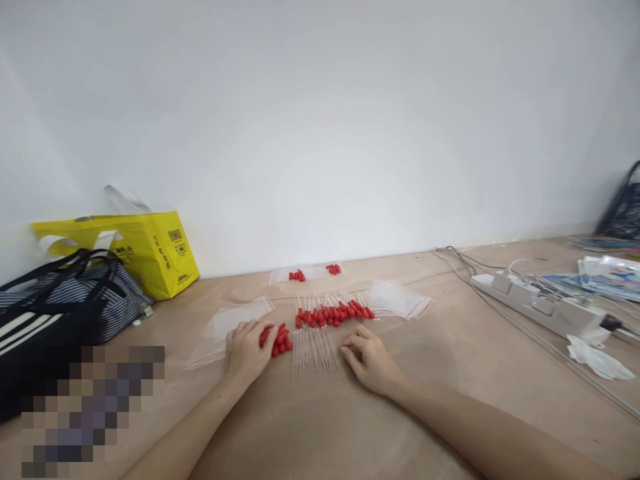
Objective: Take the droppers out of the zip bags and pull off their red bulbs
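I record the red bulbs [286,341] as a loose pile on the counter [310,427], near the middle of my head view. The left hand [249,351] lies over the left side of this pile, its fingers bent and touching the bulbs; I cannot tell whether one is gripped.

Directly right of the pile, slender clear tubes [315,350] lie roughly side by side, pointing away from me. Just beyond them is a dense row of red-capped tubes [333,313], red ends toward me, clear stems toward the wall [320,133].

I find the right hand [371,360] resting to the right of the clear tubes, apart from them. Its fingers are curled and the thumb is narrow to the forefinger; I cannot tell whether anything is held.

A clear plastic bag [227,325] with a red seal line lies flat beside the left hand. A second bag [395,299] lies at the right end of the capped row. A third sleeve [316,273], near the wall, shows two small red clusters [297,275]; I cannot tell whether they lie in or on it.

Farther out at left, I note a yellow bag [175,257] standing behind a striped bag [123,300]. At right are a white power strip [487,285] with plugs and cables, a crumpled tissue [599,358] and glossy packets [613,277].
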Demonstrator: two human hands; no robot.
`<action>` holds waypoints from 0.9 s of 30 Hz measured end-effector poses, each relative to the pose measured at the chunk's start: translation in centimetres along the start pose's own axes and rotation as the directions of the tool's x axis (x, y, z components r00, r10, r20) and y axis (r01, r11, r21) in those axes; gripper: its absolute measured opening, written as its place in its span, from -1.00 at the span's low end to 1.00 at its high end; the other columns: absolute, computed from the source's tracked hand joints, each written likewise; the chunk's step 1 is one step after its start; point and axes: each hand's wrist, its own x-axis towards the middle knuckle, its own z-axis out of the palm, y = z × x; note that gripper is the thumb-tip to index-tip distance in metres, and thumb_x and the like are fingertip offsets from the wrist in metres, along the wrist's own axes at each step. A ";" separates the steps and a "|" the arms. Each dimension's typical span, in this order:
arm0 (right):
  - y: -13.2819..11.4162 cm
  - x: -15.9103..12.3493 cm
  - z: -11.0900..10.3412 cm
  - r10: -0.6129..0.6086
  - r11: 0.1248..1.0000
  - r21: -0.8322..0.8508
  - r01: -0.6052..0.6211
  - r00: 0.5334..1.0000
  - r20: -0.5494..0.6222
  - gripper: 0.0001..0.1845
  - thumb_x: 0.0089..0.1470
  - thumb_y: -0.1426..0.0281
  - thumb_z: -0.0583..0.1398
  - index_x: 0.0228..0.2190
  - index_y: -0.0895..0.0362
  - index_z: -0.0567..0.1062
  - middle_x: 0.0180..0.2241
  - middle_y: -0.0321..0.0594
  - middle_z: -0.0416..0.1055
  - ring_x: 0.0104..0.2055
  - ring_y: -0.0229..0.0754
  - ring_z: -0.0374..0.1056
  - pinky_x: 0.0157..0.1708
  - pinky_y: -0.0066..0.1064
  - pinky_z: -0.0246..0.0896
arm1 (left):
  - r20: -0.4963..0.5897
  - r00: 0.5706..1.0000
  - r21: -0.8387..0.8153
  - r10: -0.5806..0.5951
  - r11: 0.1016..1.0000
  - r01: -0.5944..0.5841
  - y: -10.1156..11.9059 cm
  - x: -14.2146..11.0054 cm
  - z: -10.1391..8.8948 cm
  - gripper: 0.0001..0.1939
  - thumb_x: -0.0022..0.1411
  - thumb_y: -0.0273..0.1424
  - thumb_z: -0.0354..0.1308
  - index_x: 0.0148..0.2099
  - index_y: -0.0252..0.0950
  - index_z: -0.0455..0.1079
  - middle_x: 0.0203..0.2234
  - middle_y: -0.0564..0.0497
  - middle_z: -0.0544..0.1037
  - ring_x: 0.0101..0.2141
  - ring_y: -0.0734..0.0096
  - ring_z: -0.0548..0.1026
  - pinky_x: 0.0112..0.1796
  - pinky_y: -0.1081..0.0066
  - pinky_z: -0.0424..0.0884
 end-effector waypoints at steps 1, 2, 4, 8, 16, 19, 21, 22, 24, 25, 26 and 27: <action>0.2 -0.2 -0.2 -0.008 1.000 -0.011 0.008 1.000 0.006 -0.85 0.01 0.49 0.04 -0.51 0.15 0.38 -0.46 -0.23 0.25 -0.41 -0.27 0.22 -0.40 -0.44 0.12 | 0.006 0.999 -0.023 0.043 0.999 -0.043 0.8 0.1 0.1 -0.80 0.13 -0.31 -0.04 -0.37 -0.22 0.39 -0.38 0.03 0.53 -0.28 0.22 0.39 -0.31 0.30 0.16; 0.3 -0.4 -0.4 -0.012 1.000 -0.018 0.013 1.000 0.011 -0.85 0.00 0.49 0.04 -0.51 0.15 0.39 -0.46 -0.23 0.26 -0.41 -0.26 0.22 -0.40 -0.44 0.12 | 0.011 0.996 -0.047 0.085 0.995 -0.084 1.7 0.3 0.2 -0.81 0.13 -0.32 -0.04 -0.38 -0.21 0.39 -0.39 0.04 0.52 -0.28 0.23 0.39 -0.30 0.30 0.16; 0.6 -0.6 -0.8 -0.006 1.000 -0.020 0.007 1.000 0.012 -0.86 -0.01 0.49 0.05 -0.50 0.15 0.40 -0.47 -0.24 0.27 -0.41 -0.26 0.23 -0.39 -0.44 0.12 | 0.021 0.986 -0.090 0.164 0.983 -0.162 3.5 0.9 0.7 -0.83 0.13 -0.33 -0.02 -0.36 -0.21 0.38 -0.40 0.05 0.52 -0.28 0.25 0.38 -0.27 0.29 0.15; 0.5 -0.5 -1.2 0.046 0.999 0.002 -0.046 0.999 -0.011 -0.86 -0.02 0.50 0.06 -0.52 0.15 0.41 -0.50 -0.26 0.26 -0.44 -0.28 0.23 -0.43 -0.46 0.10 | 0.063 0.947 -0.117 0.316 0.944 -0.308 7.0 2.6 2.0 -0.84 0.11 -0.34 0.02 -0.25 -0.22 0.36 -0.33 0.02 0.50 -0.27 0.27 0.37 -0.26 0.29 0.15; 0.1 0.0 -1.4 0.053 0.998 0.044 -0.053 0.998 -0.017 -0.86 -0.04 0.51 0.07 -0.55 0.16 0.41 -0.50 -0.26 0.27 -0.42 -0.28 0.23 -0.39 -0.47 0.10 | 0.066 0.882 -0.093 0.466 0.883 -0.460 10.3 5.4 3.3 -0.90 0.09 -0.42 0.06 -0.33 -0.21 0.40 -0.42 0.01 0.49 -0.29 0.27 0.36 -0.25 0.27 0.14; 0.3 0.1 -1.5 0.057 0.997 0.046 -0.056 0.998 -0.022 -0.85 -0.04 0.51 0.07 -0.56 0.16 0.41 -0.51 -0.26 0.27 -0.44 -0.29 0.22 -0.41 -0.47 0.10 | 0.022 0.890 -0.080 0.456 0.888 -0.453 9.8 5.1 2.7 -0.85 0.14 -0.45 0.00 -0.31 -0.24 0.39 -0.40 -0.02 0.49 -0.28 0.26 0.36 -0.23 0.25 0.15; 0.6 0.1 -1.4 0.051 0.998 0.047 -0.050 0.998 -0.033 -0.86 -0.04 0.50 0.08 -0.55 0.16 0.41 -0.51 -0.26 0.26 -0.45 -0.29 0.22 -0.43 -0.47 0.09 | -0.025 0.911 -0.068 0.412 0.909 -0.412 8.9 4.2 2.1 -0.80 0.18 -0.44 -0.07 -0.25 -0.28 0.38 -0.34 -0.07 0.49 -0.26 0.23 0.36 -0.22 0.23 0.16; 0.7 0.1 -1.4 0.047 0.998 0.050 -0.045 0.998 -0.038 -0.86 -0.04 0.50 0.08 -0.55 0.16 0.41 -0.51 -0.26 0.27 -0.45 -0.28 0.22 -0.44 -0.47 0.10 | -0.060 0.924 -0.081 0.377 0.921 -0.381 8.2 3.7 1.8 -0.78 0.19 -0.43 -0.09 -0.23 -0.30 0.37 -0.33 -0.09 0.49 -0.26 0.22 0.36 -0.22 0.23 0.18; 0.9 0.0 -1.2 0.033 0.998 0.060 -0.029 0.998 -0.057 -0.88 -0.04 0.49 0.08 -0.51 0.15 0.42 -0.50 -0.24 0.28 -0.43 -0.26 0.22 -0.42 -0.44 0.12 | -0.147 0.951 -0.172 0.273 0.939 -0.297 6.5 2.3 1.2 -0.76 0.20 -0.38 -0.11 -0.25 -0.31 0.37 -0.36 -0.08 0.50 -0.29 0.25 0.38 -0.24 0.25 0.23; 1.0 0.1 -1.2 0.019 0.998 0.061 -0.015 0.997 -0.074 -0.89 -0.05 0.49 0.08 -0.48 0.15 0.42 -0.48 -0.23 0.29 -0.40 -0.24 0.23 -0.40 -0.42 0.13 | -0.171 0.962 -0.258 0.213 0.933 -0.252 5.6 1.5 1.0 -0.76 0.19 -0.35 -0.09 -0.25 -0.31 0.37 -0.38 -0.06 0.50 -0.30 0.27 0.40 -0.25 0.27 0.25; 1.0 0.1 -1.1 -0.001 0.998 0.054 0.007 0.995 -0.099 -0.88 -0.05 0.49 0.08 -0.43 0.14 0.41 -0.44 -0.21 0.30 -0.37 -0.22 0.23 -0.37 -0.39 0.15 | -0.169 0.974 -0.345 0.149 0.917 -0.200 4.8 0.7 0.8 -0.76 0.18 -0.32 -0.08 -0.27 -0.30 0.37 -0.41 -0.04 0.51 -0.32 0.29 0.41 -0.27 0.30 0.28; 0.9 0.2 -1.1 -0.028 0.999 0.038 0.033 0.992 -0.125 -0.85 -0.05 0.49 0.09 -0.37 0.13 0.41 -0.41 -0.19 0.30 -0.33 -0.19 0.23 -0.32 -0.36 0.15 | -0.146 0.985 -0.428 0.093 0.892 -0.147 4.0 0.0 0.6 -0.76 0.16 -0.30 -0.07 -0.28 -0.28 0.38 -0.41 -0.02 0.51 -0.34 0.31 0.43 -0.28 0.31 0.31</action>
